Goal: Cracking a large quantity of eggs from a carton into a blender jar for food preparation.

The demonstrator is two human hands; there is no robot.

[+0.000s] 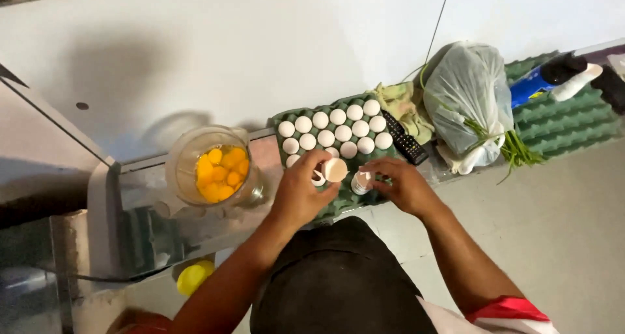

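Fingers (318, 159) of the left hand (301, 189) pinch an empty eggshell half (335, 170); the right hand (400, 183) grips another shell half (360, 181), both above the green egg tray (390, 153) beside a jug of yolks (218, 168).

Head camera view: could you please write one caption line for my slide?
Left hand holds an eggshell half over a green egg tray; right hand holds another; a jug holds yolks.

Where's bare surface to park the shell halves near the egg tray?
Bare patches: the strip between the jug of yolks and the egg tray, and the tray's emptied near cups under the left hand and right hand. Crowded: right of the tray, with remote, cloth and bag of greens.
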